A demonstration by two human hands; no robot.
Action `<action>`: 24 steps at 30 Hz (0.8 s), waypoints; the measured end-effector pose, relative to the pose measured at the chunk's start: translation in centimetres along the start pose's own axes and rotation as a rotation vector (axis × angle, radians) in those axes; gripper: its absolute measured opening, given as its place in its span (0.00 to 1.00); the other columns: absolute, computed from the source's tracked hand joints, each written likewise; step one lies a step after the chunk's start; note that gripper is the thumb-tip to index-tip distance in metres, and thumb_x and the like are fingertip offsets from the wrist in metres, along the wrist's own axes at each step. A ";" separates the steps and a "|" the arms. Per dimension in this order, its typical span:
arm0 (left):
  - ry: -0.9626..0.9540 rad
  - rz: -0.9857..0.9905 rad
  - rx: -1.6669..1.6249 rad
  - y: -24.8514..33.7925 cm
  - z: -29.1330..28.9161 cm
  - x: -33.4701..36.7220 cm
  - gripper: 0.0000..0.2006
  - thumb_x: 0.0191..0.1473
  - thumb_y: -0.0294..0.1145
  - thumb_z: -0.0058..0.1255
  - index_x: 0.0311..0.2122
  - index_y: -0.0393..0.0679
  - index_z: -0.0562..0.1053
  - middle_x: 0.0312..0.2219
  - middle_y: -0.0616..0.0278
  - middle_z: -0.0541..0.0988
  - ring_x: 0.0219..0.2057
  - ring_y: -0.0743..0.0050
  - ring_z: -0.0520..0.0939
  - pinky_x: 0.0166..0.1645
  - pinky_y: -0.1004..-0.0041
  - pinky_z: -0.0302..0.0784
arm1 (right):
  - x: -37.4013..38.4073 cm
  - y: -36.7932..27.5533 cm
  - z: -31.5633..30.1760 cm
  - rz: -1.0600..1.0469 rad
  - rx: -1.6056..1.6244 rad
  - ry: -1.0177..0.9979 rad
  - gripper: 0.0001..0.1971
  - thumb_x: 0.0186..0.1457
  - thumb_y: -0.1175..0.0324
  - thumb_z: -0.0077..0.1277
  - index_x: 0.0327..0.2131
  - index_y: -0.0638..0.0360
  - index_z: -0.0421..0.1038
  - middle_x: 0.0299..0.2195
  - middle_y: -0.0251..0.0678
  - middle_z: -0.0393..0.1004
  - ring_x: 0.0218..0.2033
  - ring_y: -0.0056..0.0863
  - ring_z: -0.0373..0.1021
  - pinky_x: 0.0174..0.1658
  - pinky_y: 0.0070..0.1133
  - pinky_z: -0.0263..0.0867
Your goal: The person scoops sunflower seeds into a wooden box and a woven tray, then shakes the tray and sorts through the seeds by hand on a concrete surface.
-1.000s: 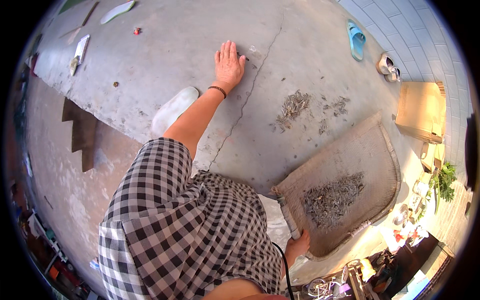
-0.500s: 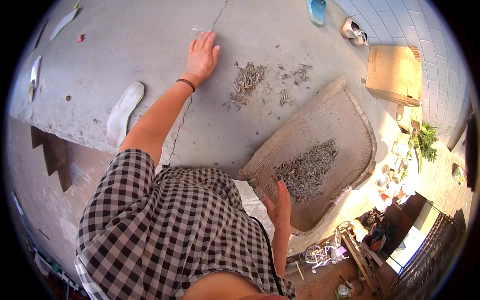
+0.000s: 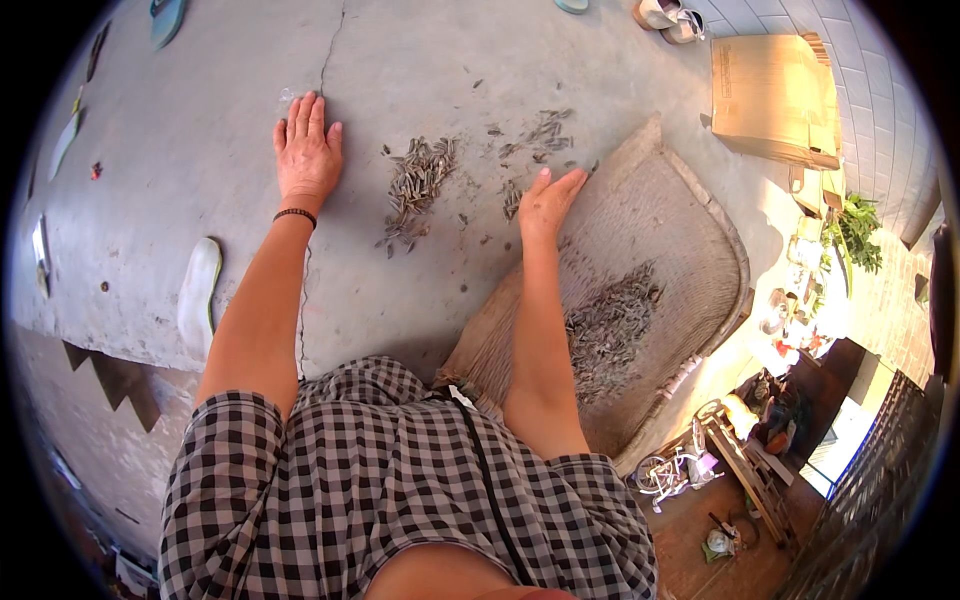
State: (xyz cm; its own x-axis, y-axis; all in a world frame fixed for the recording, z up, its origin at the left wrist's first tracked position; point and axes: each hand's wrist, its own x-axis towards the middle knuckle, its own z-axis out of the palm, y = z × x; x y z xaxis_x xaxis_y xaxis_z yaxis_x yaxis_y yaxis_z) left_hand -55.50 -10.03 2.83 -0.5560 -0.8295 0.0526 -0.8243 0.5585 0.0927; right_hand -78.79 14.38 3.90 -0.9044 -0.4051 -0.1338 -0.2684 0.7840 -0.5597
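Observation:
My left hand [image 3: 308, 155] lies on the grey concrete floor, palm down with its fingers stretched out and nothing in it. To its right is a small heap of loose, dark striped seeds [image 3: 421, 178] that look like sunflower seeds. My right hand [image 3: 550, 208] is at the left edge of a woven scoop-shaped basket [image 3: 690, 225], fingers extended and thumb apart, holding nothing visible. Scattered seeds [image 3: 548, 130] lie just beyond its fingertips. A larger seed pile [image 3: 612, 325] rests inside the basket, partly hidden by my right forearm.
A cardboard box [image 3: 770, 95] stands at the far right, with a pair of shoes [image 3: 670, 18] near it. A shoe insole [image 3: 200, 290] lies beside my left forearm, near the ledge edge. Farther right are a green plant [image 3: 855, 232] and a small bicycle [image 3: 670, 475].
My right hand has moved from the basket's near side forward to its left edge, by the scattered seeds. The left hand stays at about the same floor spot while the view has shifted.

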 end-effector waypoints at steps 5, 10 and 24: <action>0.041 -0.002 -0.058 0.1 0.1 -0.1 0.23 0.60 0.41 0.40 0.59 0.47 0.61 0.62 0.67 0.60 0.64 0.70 0.55 0.66 0.62 0.47 | 3.3 0.0 1.2 0.103 -0.131 0.094 0.38 0.63 0.57 0.36 0.61 0.80 0.32 0.64 0.64 0.30 0.66 0.53 0.33 0.67 0.37 0.36; -0.036 -0.014 -0.013 0.2 -0.4 0.0 0.25 0.62 0.45 0.36 0.61 0.47 0.59 0.63 0.68 0.57 0.65 0.70 0.53 0.67 0.63 0.45 | 7.6 1.9 1.2 0.014 -0.251 0.141 0.36 0.62 0.56 0.37 0.61 0.78 0.39 0.63 0.61 0.39 0.66 0.51 0.38 0.66 0.37 0.39; 0.017 -0.013 -0.032 0.5 -0.8 -0.1 0.24 0.62 0.45 0.36 0.60 0.48 0.60 0.62 0.69 0.59 0.64 0.71 0.54 0.67 0.63 0.46 | -3.3 -6.7 5.4 -0.847 0.012 -0.376 0.26 0.59 0.61 0.44 0.57 0.64 0.57 0.60 0.45 0.56 0.63 0.43 0.50 0.64 0.38 0.45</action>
State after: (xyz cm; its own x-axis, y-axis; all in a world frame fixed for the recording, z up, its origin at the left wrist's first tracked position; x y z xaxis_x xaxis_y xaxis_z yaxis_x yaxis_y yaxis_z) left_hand -55.79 -9.68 3.71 -0.5433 -0.8368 0.0677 -0.8275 0.5474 0.1251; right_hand -72.17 7.93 3.70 -0.2402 -0.9683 0.0679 -0.7854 0.1527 -0.5999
